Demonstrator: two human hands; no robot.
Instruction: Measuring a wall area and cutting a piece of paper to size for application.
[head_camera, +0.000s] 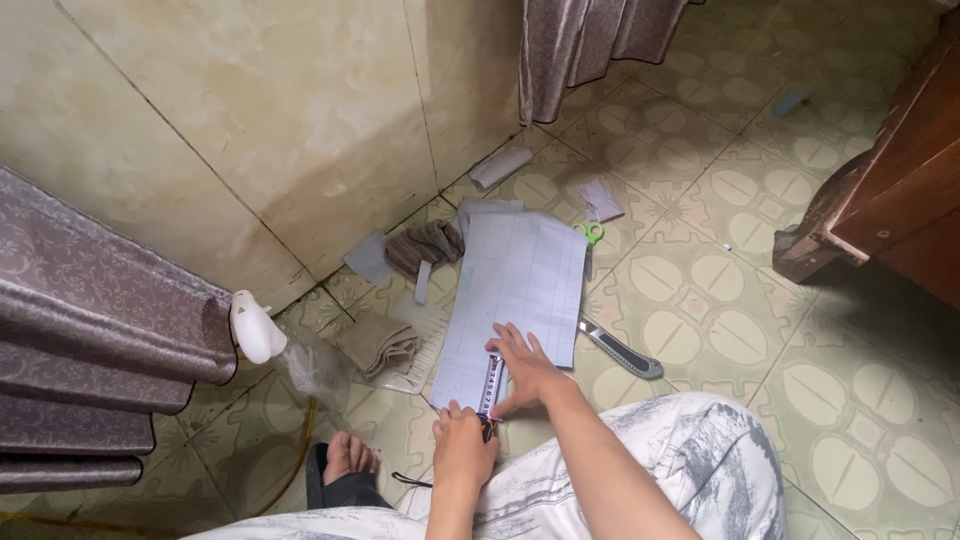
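A long sheet of pale ruled paper (525, 280) lies on the patterned floor tiles in front of me. Across its near end lies a narrow metal ruler (491, 383). My right hand (523, 365) rests flat on the ruler, fingers spread and pressing it to the paper. My left hand (463, 440) is closed around a small dark tool at the ruler's near end; what kind of tool it is, I cannot tell. My legs in light patterned trousers (690, 460) fill the bottom of the view.
A grey utility knife (620, 350) lies right of the paper, green-handled scissors (590, 233) at its far edge. Folded brown cloths (425, 247) and grey scraps sit by the wall. A white bottle (255, 328), curtains (100, 350), a wooden furniture leg (830, 240) and my sandalled foot (345, 470) surround me.
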